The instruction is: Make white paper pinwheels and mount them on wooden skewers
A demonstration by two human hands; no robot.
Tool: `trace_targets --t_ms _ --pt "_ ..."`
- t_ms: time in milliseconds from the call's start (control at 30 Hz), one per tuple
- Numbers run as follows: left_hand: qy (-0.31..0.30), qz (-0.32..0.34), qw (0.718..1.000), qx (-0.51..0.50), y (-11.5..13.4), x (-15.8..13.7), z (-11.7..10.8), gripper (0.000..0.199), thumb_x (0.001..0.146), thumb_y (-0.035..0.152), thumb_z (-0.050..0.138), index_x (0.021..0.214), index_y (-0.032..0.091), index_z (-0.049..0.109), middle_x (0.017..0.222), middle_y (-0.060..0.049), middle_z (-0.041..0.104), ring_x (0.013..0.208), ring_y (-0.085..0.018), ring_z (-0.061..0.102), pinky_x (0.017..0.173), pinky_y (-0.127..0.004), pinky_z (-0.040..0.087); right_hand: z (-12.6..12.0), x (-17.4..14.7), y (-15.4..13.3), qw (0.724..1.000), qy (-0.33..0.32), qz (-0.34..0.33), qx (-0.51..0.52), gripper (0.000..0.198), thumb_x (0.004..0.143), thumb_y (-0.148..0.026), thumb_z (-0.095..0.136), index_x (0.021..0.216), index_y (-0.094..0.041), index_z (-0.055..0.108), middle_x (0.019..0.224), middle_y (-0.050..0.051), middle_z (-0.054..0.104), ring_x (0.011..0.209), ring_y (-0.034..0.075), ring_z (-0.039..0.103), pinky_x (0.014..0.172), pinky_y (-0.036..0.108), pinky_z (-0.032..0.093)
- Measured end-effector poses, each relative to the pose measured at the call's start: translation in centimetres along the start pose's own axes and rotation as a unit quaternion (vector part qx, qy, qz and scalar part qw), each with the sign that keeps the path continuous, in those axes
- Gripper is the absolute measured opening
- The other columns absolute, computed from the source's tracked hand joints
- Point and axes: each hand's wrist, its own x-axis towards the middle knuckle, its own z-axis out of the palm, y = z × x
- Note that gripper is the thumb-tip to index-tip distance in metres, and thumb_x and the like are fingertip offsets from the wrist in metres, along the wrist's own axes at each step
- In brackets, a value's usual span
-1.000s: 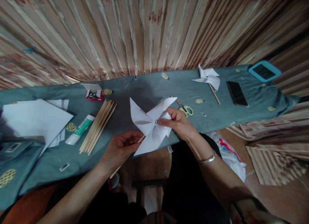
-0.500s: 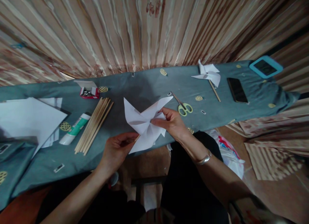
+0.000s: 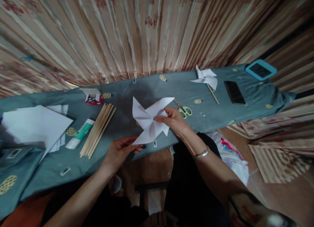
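Observation:
A white paper pinwheel (image 3: 147, 117) is held up over the front part of the cloth-covered table. With thumb and fingers closed, my right hand (image 3: 174, 121) pinches it at its centre; the thumb covers the middle. My left hand (image 3: 121, 151) is closed at the tip of the lower left blade, thumb against the paper. Whether a stick is behind the pinwheel cannot be seen. Close to my right hand lie scissors (image 3: 185, 112) with yellow-green handles, partly hidden by it. Left of the pinwheel, several wooden sticks (image 3: 98, 130) lie in a bundle.
A glue stick (image 3: 80, 134), white paper sheets (image 3: 36, 125) and a small red box (image 3: 94, 99) of metal bits are at the left. Towards the right lie another pinwheel (image 3: 205, 77) on a stick, a black phone (image 3: 235, 92) and a blue-framed device (image 3: 261, 70). Curtains (image 3: 147, 34) hang behind.
My left hand's fingers have shifted on the lower blade tip, and that blade has risen a little. My right hand keeps its pinch at the centre. The whole view has shifted slightly.

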Motion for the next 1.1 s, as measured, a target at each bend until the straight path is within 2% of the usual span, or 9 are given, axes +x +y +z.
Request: trace_targets --t_ms 167,267,400,567,800,933,1100 --pt "-0.003 0.025 1.000 0.017 -0.3 0.1 0.0 0.017 0.056 0.030 0.083 0.068 0.017 0.079 0.056 -0.005 0.070 0.046 -0.012 0.051 0.043 -0.022 0.036 0.3 0.1 0.2 1.000 0.005 0.003 0.002 0.031 0.055 -0.029 0.085 0.081 -0.019 0.071 0.073 -0.002 0.072 0.062 0.015 0.061 0.061 0.028 0.047" --pt "0.003 0.028 0.999 0.030 -0.3 0.1 0.1 0.015 0.056 0.029 0.081 0.067 0.018 0.079 0.050 -0.002 0.065 0.044 -0.011 0.047 0.042 -0.022 0.034 0.5 0.1 0.5 1.000 0.013 0.005 0.002 0.030 0.057 -0.030 0.084 0.081 -0.020 0.070 0.071 -0.001 0.072 0.060 0.014 0.060 0.059 0.028 0.047" --pt "0.011 0.024 0.999 0.031 -0.3 0.1 -0.1 0.018 0.056 0.031 0.081 0.068 0.018 0.079 0.053 -0.003 0.066 0.045 -0.011 0.049 0.041 -0.022 0.032 0.6 0.3 0.5 1.000 0.017 0.006 -0.002 0.033 0.055 -0.034 0.086 0.081 -0.020 0.070 0.073 -0.002 0.072 0.060 0.014 0.060 0.059 0.028 0.047" --pt "-0.006 0.027 1.000 0.005 -0.4 0.3 0.0 0.023 0.056 0.037 0.083 0.058 0.016 0.074 0.052 -0.004 0.065 0.043 -0.008 0.046 0.043 -0.021 0.033 0.6 0.2 -0.1 1.000 -0.004 -0.012 0.004 0.039 0.055 -0.038 0.089 0.085 -0.021 0.071 0.081 -0.002 0.074 0.067 0.015 0.063 0.065 0.028 0.050" --pt "0.023 0.036 0.998 -0.036 0.1 0.7 0.1 0.029 0.050 0.037 0.087 0.060 0.014 0.073 0.057 -0.006 0.068 0.048 -0.010 0.052 0.044 -0.021 0.035 0.2 0.1 -0.7 0.999 -0.024 -0.036 0.006 0.041 0.062 -0.046 0.087 0.092 -0.022 0.074 0.090 0.001 0.078 0.076 0.016 0.067 0.073 0.028 0.053" --pt "0.042 0.028 0.996 -0.070 1.1 0.8 0.0 0.034 0.044 0.037 0.091 0.060 0.013 0.073 0.058 -0.005 0.069 0.050 -0.010 0.054 0.048 -0.022 0.040 0.1 0.2 -0.8 1.000 -0.006 -0.030 0.004 0.044 0.061 -0.048 0.087 0.092 -0.020 0.075 0.082 0.000 0.077 0.069 0.014 0.066 0.067 0.026 0.053" --pt "0.048 0.031 0.992 -0.113 2.0 0.8 -0.1 0.037 0.046 0.033 0.092 0.074 0.013 0.078 0.066 -0.005 0.072 0.053 -0.009 0.054 0.051 -0.022 0.043 0.1 0.2 -0.7 1.000 0.003 -0.018 0.001 0.040 0.056 -0.047 0.090 0.082 -0.021 0.074 0.068 -0.003 0.072 0.060 0.011 0.062 0.062 0.024 0.050"
